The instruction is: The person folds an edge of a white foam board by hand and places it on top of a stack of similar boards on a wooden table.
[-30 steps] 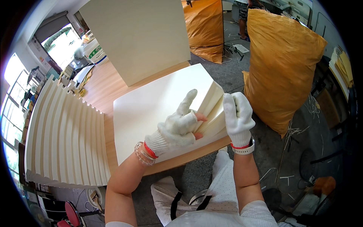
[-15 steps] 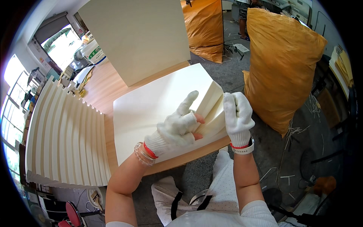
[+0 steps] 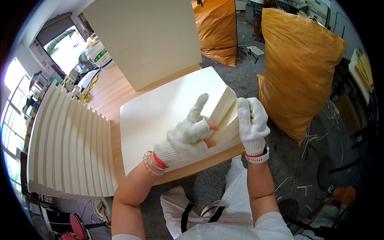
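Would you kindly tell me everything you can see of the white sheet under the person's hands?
The white sheet looks like smooth, plain paper or thin card; I cannot tell whether it has several layers. It lies aslant on the wood-look table, mostly flat, its right end raised in angular folds. The left hand rests on it, bare fingertips at the folds; the curled right hand is at the raised edge.

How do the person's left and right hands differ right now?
The left hand is partly spread; the right hand is curled. The left shows two bare fingertips; the right shows none. The left wears bracelets; the right, a white band. Both wear white gloves.
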Demonstrator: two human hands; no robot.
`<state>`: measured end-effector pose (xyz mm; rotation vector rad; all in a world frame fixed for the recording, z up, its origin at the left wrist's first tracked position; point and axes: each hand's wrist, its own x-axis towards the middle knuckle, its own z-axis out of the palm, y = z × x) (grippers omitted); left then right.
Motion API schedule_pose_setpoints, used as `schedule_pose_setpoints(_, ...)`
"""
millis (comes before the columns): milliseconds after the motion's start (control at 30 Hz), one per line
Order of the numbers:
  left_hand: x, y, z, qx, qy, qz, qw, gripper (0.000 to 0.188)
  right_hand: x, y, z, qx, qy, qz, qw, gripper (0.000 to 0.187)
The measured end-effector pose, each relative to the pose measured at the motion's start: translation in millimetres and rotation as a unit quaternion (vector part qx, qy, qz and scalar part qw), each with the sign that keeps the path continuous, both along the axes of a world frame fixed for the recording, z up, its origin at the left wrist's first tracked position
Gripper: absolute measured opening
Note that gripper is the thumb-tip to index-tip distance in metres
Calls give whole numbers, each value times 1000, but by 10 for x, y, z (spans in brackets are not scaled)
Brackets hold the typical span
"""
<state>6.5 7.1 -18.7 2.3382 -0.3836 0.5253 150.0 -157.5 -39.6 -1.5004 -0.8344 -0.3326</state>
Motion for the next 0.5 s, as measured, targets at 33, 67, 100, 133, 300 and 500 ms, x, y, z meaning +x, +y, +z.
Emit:
schedule_pose_setpoints(33,3,-6,-9,4,-8,11,1000,43,-8,-3,11,1,1,-2,1000,27)
schedule_pose_setpoints(67,4,-12,-19,8,-15,21,1000,43,-5,1,-5,9,-8,-2,1000,27)
schedule_pose_setpoints(100,12,-14,-42,12,-22,34,999,43,3,4,-26,16,-18,-3,1000,26)
schedule_pose_setpoints(133,14,-22,-30,19,-19,40,999,42,8,4,-36,24,-28,-5,999,26)
schedule_pose_setpoints(300,-16,-61,140,69,45,30,996,41,-41,10,35,37,-58,-4,998,26)
schedule_pose_setpoints(500,-29,-69,84,-4,55,41,998,35,13,8,-27,14,-18,-3,1000,25)
